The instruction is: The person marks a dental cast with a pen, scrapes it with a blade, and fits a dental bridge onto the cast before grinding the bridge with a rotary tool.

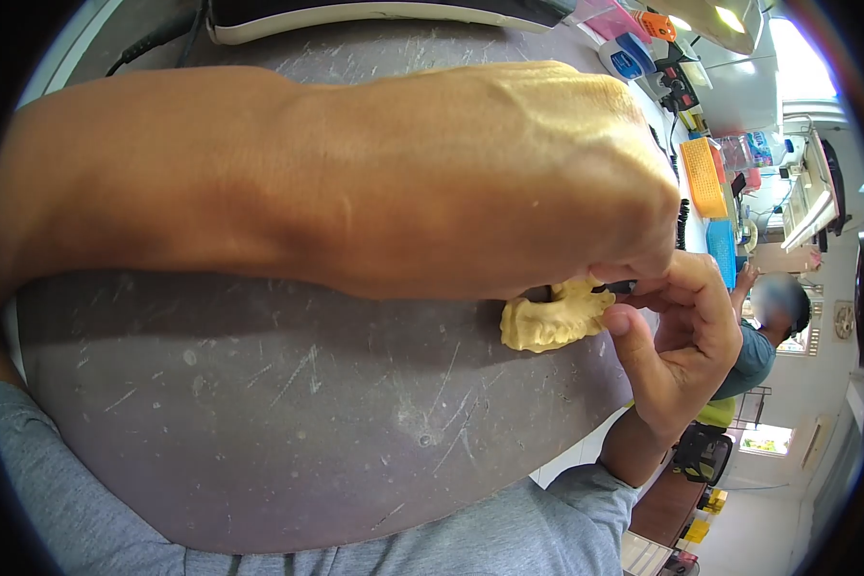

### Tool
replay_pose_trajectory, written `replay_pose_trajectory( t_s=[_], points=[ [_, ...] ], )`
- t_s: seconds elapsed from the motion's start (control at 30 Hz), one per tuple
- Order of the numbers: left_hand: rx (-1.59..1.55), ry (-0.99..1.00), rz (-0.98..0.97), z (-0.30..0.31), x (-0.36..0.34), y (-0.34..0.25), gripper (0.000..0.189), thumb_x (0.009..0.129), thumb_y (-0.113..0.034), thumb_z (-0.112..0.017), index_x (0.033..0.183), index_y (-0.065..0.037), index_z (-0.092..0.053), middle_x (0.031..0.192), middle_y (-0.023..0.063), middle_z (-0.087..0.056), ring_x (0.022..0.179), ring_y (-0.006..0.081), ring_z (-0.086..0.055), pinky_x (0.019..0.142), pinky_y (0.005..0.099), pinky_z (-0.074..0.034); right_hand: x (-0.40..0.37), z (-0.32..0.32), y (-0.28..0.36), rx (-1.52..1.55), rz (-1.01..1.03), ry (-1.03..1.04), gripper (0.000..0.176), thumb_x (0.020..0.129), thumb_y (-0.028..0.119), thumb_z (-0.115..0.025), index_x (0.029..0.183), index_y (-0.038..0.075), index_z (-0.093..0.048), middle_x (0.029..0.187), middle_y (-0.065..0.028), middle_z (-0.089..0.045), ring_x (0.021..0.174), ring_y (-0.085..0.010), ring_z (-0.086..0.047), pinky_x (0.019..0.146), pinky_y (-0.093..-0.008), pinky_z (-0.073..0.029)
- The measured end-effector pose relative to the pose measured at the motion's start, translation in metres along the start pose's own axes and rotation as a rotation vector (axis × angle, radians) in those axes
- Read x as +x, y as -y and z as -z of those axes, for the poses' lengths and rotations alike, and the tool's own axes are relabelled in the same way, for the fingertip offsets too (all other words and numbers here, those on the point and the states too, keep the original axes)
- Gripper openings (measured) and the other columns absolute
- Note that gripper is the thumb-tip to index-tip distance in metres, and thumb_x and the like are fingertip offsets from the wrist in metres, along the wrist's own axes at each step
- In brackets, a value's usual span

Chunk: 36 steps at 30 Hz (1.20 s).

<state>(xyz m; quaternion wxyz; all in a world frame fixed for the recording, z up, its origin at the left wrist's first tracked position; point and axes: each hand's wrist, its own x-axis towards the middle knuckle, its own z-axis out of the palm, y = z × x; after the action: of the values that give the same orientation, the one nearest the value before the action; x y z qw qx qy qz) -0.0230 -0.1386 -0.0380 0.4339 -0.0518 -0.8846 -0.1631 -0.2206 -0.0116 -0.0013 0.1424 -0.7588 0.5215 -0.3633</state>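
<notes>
A yellow horseshoe-shaped dental cast (547, 326) with tooth shapes along its edge is just above the grey work surface. My left hand (586, 173) reaches over from the left, its back toward me and fingers curled down behind the cast; what they grip is hidden. At the cast's right end, the thumb of my right hand (677, 336) presses against the edge, with the other fingers bent on the far side. Between the two hands shows a small dark piece (622, 287), too covered to name.
The scratched grey surface (259, 403) spreads below my left forearm. A dark-and-white device (384, 14) stands at the top edge. Orange (703, 178) and blue (721, 248) baskets, a plastic bottle (739, 152) and a lamp (730, 24) are at the right. Another person (754, 360) sits farther off.
</notes>
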Motion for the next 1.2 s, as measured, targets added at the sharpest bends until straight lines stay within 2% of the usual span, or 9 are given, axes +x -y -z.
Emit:
replay_pose_trajectory(
  t_s=[0.13, 0.2, 0.43, 0.5, 0.63, 0.73, 0.83, 0.9, 1.2],
  points=[
    [-0.017, 0.072, 0.081, 0.006, 0.0, -0.004, 0.009, 0.074, -0.005, -0.069, 0.077, 0.003, -0.066, 0.074, 0.021, -0.066, 0.074, 0.0359, -0.068, 0.07, 0.0428, -0.053, 0.001, 0.002, 0.002, -0.019, -0.017, 0.008, 0.028, 0.076, -0.002, -0.078, 0.101, -0.006, -0.067, 0.094, -0.0119, -0.07, 0.077, -0.0141, -0.069, 0.071, -0.0259, -0.058],
    [-0.169, 0.071, 0.29, 0.005, 0.0, -0.009, 0.011, 0.078, -0.007, -0.07, 0.08, 0.004, -0.068, 0.075, 0.0223, -0.067, 0.075, 0.036, -0.068, 0.069, 0.0423, -0.052, 0.001, 0.001, 0.003, -0.022, -0.012, 0.005, 0.028, 0.076, -0.002, -0.078, 0.102, -0.006, -0.067, 0.095, -0.0121, -0.069, 0.077, -0.0142, -0.069, 0.071, -0.0259, -0.058],
    [-0.258, 0.115, 0.38, 0.006, -0.005, -0.006, 0.015, 0.084, -0.008, -0.069, 0.089, 0.006, -0.07, 0.076, 0.0231, -0.068, 0.074, 0.0328, -0.069, 0.067, 0.0406, -0.052, 0.0, 0.0, 0.003, -0.012, -0.017, 0.002, 0.029, 0.077, -0.004, -0.077, 0.104, -0.007, -0.066, 0.096, -0.012, -0.069, 0.079, -0.0147, -0.069, 0.072, -0.026, -0.058],
    [-0.273, 0.192, 0.455, 0.009, -0.001, -0.009, 0.015, 0.084, -0.007, -0.068, 0.089, 0.007, -0.07, 0.076, 0.0223, -0.068, 0.076, 0.0317, -0.07, 0.068, 0.04, -0.053, 0.001, 0.001, 0.002, -0.023, -0.011, 0.011, 0.029, 0.077, -0.004, -0.077, 0.103, -0.007, -0.066, 0.096, -0.012, -0.069, 0.079, -0.0147, -0.069, 0.072, -0.0261, -0.058],
    [-0.223, 0.152, 0.436, 0.009, -0.002, -0.01, 0.015, 0.084, -0.006, -0.068, 0.09, 0.008, -0.07, 0.076, 0.0228, -0.068, 0.076, 0.0313, -0.071, 0.069, 0.0393, -0.054, 0.001, 0.002, 0.003, -0.056, -0.041, 0.014, 0.022, 0.08, -0.006, -0.073, 0.101, -0.007, -0.067, 0.094, -0.0126, -0.07, 0.082, -0.0147, -0.07, 0.073, -0.0263, -0.058],
    [-0.249, 0.179, 0.503, 0.014, 0.001, -0.013, 0.015, 0.083, -0.006, -0.069, 0.09, 0.008, -0.07, 0.077, 0.0233, -0.069, 0.075, 0.0316, -0.071, 0.069, 0.0393, -0.054, 0.001, 0.003, -0.001, -0.069, 0.024, 0.043, 0.018, 0.082, -0.007, -0.071, 0.099, -0.007, -0.069, 0.093, -0.0135, -0.071, 0.082, -0.0149, -0.07, 0.074, -0.0263, -0.058],
    [-0.242, 0.212, 0.535, 0.015, 0.001, -0.014, 0.016, 0.083, -0.007, -0.071, 0.091, 0.008, -0.071, 0.078, 0.0228, -0.07, 0.075, 0.0313, -0.071, 0.07, 0.0394, -0.055, 0.002, 0.0, 0.003, -0.042, 0.001, 0.015, 0.017, 0.083, -0.008, -0.07, 0.099, -0.008, -0.07, 0.093, -0.0138, -0.071, 0.081, -0.0151, -0.07, 0.073, -0.0264, -0.058],
    [-0.22, 0.149, 0.463, 0.012, -0.003, -0.009, 0.018, 0.082, -0.007, -0.071, 0.091, 0.008, -0.071, 0.078, 0.022, -0.07, 0.075, 0.0307, -0.071, 0.071, 0.0394, -0.055, 0.003, 0.001, 0.003, -0.046, 0.012, 0.028, 0.017, 0.083, -0.007, -0.071, 0.1, -0.008, -0.07, 0.092, -0.0139, -0.072, 0.081, -0.0152, -0.07, 0.073, -0.0263, -0.058],
    [-0.204, 0.165, 0.444, 0.011, -0.004, -0.009, 0.016, 0.082, -0.006, -0.071, 0.089, 0.008, -0.07, 0.076, 0.0232, -0.069, 0.074, 0.0311, -0.071, 0.069, 0.04, -0.054, 0.003, -0.001, 0.004, -0.052, 0.003, 0.011, 0.014, 0.085, -0.008, -0.07, 0.099, -0.007, -0.071, 0.09, -0.0135, -0.072, 0.077, -0.014, -0.069, 0.069, -0.0252, -0.057]
  ],
)
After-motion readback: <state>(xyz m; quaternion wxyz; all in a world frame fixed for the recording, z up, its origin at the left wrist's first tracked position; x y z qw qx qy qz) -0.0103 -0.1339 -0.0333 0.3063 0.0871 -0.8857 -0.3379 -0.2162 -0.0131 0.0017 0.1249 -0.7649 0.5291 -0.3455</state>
